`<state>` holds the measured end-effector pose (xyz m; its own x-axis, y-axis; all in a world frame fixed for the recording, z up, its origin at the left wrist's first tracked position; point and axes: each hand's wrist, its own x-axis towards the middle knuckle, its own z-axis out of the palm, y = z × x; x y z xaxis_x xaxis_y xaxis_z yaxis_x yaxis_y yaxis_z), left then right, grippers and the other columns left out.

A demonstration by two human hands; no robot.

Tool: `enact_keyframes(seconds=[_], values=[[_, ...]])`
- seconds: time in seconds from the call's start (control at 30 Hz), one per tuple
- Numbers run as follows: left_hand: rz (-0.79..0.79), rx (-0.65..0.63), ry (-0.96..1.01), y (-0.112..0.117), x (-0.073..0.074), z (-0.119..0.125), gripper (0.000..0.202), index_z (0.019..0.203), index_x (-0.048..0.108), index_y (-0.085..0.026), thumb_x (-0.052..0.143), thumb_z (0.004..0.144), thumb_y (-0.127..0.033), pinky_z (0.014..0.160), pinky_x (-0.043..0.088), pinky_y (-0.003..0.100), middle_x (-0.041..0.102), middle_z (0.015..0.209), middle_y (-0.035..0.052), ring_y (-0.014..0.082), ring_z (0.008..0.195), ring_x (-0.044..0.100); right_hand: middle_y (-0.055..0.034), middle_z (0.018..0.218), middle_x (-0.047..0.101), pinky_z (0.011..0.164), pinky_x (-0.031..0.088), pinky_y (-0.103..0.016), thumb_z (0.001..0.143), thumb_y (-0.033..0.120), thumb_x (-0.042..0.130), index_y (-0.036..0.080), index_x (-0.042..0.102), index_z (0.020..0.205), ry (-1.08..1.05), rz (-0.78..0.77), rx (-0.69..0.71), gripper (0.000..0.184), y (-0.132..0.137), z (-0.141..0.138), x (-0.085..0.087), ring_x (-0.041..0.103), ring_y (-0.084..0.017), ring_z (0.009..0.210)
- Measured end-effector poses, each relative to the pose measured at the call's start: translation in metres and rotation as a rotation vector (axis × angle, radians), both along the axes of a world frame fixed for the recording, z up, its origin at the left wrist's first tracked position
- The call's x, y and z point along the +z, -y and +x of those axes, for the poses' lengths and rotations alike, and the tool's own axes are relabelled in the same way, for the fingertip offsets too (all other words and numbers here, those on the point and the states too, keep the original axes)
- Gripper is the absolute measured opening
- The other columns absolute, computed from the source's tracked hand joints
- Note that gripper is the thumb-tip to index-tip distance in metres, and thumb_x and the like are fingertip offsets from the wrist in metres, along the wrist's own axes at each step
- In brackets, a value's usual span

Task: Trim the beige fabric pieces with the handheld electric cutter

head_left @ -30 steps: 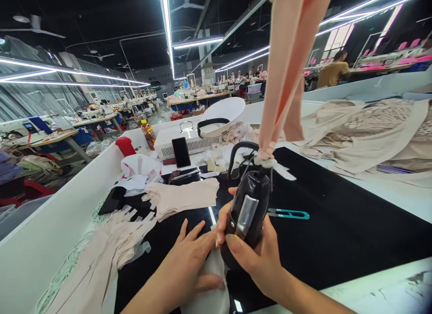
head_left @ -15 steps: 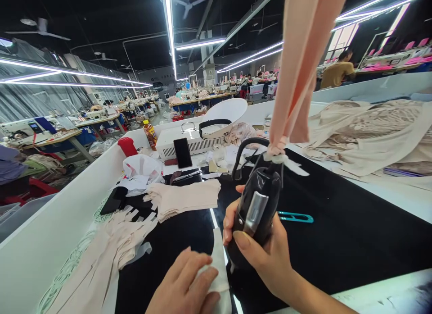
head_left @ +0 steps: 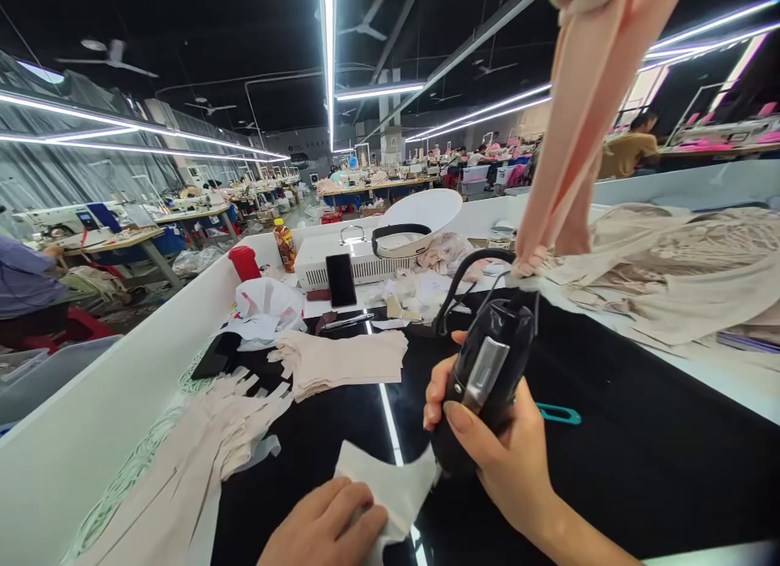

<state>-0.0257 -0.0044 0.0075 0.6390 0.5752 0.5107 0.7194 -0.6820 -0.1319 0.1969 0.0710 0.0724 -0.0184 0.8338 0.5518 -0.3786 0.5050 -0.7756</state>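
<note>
My right hand (head_left: 505,444) is closed around a black hand-held power tool (head_left: 493,355) with a silver lever, its thumb at the lever's lower end. A dark cord rises from the tool's top, where knotted pink cloth strips (head_left: 573,144) hang down to it. My left hand (head_left: 332,521) grips a pale fabric piece (head_left: 396,489) with curled fingers at the near edge of the black work surface. The fabric's right corner meets the tool's lower end; the exact contact is hidden. Turquoise thread snips (head_left: 561,414) lie just right of my right hand.
Stacked beige pieces (head_left: 347,359) and long beige strips (head_left: 213,444) lie to the left. Behind stand a phone (head_left: 341,279), a vented white box (head_left: 317,257) and a bottle (head_left: 283,245). Beige cloth (head_left: 688,265) heaps at right. A white side wall (head_left: 140,363) borders the left.
The pale fabric has turned and spread, its right corner now at the tool's lower end. My right hand still holds the tool. The whole view has shifted slightly.
</note>
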Motion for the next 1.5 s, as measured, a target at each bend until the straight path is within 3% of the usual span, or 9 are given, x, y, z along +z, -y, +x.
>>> enact_keyframes(seconds=[0.1, 0.17, 0.33, 0.47, 0.63, 0.83, 1.1, 1.27, 1.5], values=[[-0.025, -0.11, -0.04, -0.011, 0.016, -0.011, 0.035, 0.111, 0.068, -0.021, 0.034, 0.117, -0.025, 0.1, 0.057, 0.022, 0.077, 0.109, -0.001, 0.0135, 0.105, 0.074, 0.0037, 0.088, 0.069, 0.06, 0.06, -0.023, 0.096, 0.039, 0.078, 0.031, 0.062, 0.108, 0.025, -0.02, -0.004, 0.022, -0.002, 0.003, -0.003, 0.067, -0.011, 0.064], [-0.083, -0.146, -0.059, -0.014, 0.02, -0.016, 0.033, 0.114, 0.067, -0.021, 0.035, 0.117, -0.022, 0.107, 0.054, 0.023, 0.077, 0.118, -0.0016, 0.0139, 0.116, 0.072, 0.0031, 0.089, 0.068, 0.061, 0.061, -0.025, 0.097, 0.038, 0.077, 0.033, 0.062, 0.115, 0.041, -0.019, 0.002, 0.024, -0.003, 0.005, -0.005, 0.067, -0.012, 0.064], [-0.193, -0.005, 0.099, -0.012, 0.009, -0.016, 0.028, 0.12, 0.064, -0.019, 0.041, 0.108, -0.01, 0.088, 0.062, 0.021, 0.074, 0.111, 0.0048, 0.0156, 0.1, 0.074, 0.002, 0.087, 0.067, 0.059, 0.06, -0.027, 0.098, 0.036, 0.076, 0.033, 0.058, 0.126, 0.065, 0.015, 0.009, 0.034, -0.006, 0.004, -0.01, 0.067, -0.014, 0.064], [-0.227, 0.098, 0.147, -0.015, -0.001, -0.007, 0.034, 0.125, 0.062, -0.017, 0.048, 0.098, -0.002, 0.088, 0.064, 0.027, 0.071, 0.114, 0.0082, 0.0185, 0.1, 0.072, 0.0008, 0.086, 0.067, 0.058, 0.06, -0.029, 0.096, 0.038, 0.078, 0.032, 0.058, 0.127, 0.042, -0.025, 0.004, 0.037, -0.007, 0.0, -0.008, 0.066, -0.015, 0.063], [-0.189, 0.062, 0.148, -0.026, -0.006, 0.005, 0.024, 0.12, 0.063, -0.015, 0.047, 0.104, -0.007, 0.086, 0.066, 0.031, 0.07, 0.108, 0.0086, 0.0209, 0.097, 0.071, 0.0005, 0.087, 0.067, 0.06, 0.058, -0.029, 0.091, 0.044, 0.083, 0.032, 0.057, 0.13, 0.001, -0.137, -0.028, 0.048, -0.002, 0.001, -0.011, 0.065, -0.016, 0.065], [-0.094, 0.043, 0.111, -0.029, -0.006, 0.006, 0.025, 0.12, 0.064, -0.014, 0.042, 0.11, -0.011, 0.089, 0.064, 0.027, 0.071, 0.102, 0.0077, 0.0183, 0.096, 0.072, -0.0025, 0.087, 0.068, 0.057, 0.06, -0.032, 0.098, 0.037, 0.074, 0.031, 0.054, 0.134, 0.089, 0.002, 0.008, 0.041, -0.002, 0.018, -0.019, 0.067, -0.019, 0.064], [-0.032, 0.006, 0.101, -0.027, -0.004, 0.005, 0.024, 0.115, 0.065, -0.01, 0.042, 0.111, -0.014, 0.095, 0.062, 0.023, 0.073, 0.102, 0.0076, 0.0166, 0.1, 0.074, -0.0031, 0.084, 0.066, 0.059, 0.061, -0.032, 0.098, 0.039, 0.073, 0.033, 0.057, 0.132, 0.076, -0.025, 0.019, 0.037, -0.003, 0.021, -0.015, 0.066, -0.019, 0.064], [-0.083, -0.009, 0.154, -0.028, -0.006, 0.006, 0.019, 0.112, 0.065, -0.012, 0.046, 0.108, -0.013, 0.095, 0.062, 0.024, 0.072, 0.103, 0.0081, 0.0171, 0.102, 0.073, -0.0017, 0.085, 0.066, 0.058, 0.061, -0.033, 0.095, 0.033, 0.077, 0.033, 0.058, 0.133, 0.006, -0.033, 0.052, 0.042, -0.024, 0.006, -0.009, 0.065, -0.019, 0.066], [-0.05, -0.03, 0.166, -0.03, -0.006, 0.003, 0.021, 0.111, 0.065, -0.013, 0.044, 0.108, -0.013, 0.092, 0.063, 0.023, 0.07, 0.098, 0.0073, 0.0161, 0.097, 0.073, 0.0032, 0.087, 0.067, 0.06, 0.059, -0.03, 0.094, 0.037, 0.079, 0.033, 0.056, 0.123, -0.046, -0.057, 0.084, 0.036, -0.036, -0.038, -0.006, 0.064, -0.015, 0.064]])
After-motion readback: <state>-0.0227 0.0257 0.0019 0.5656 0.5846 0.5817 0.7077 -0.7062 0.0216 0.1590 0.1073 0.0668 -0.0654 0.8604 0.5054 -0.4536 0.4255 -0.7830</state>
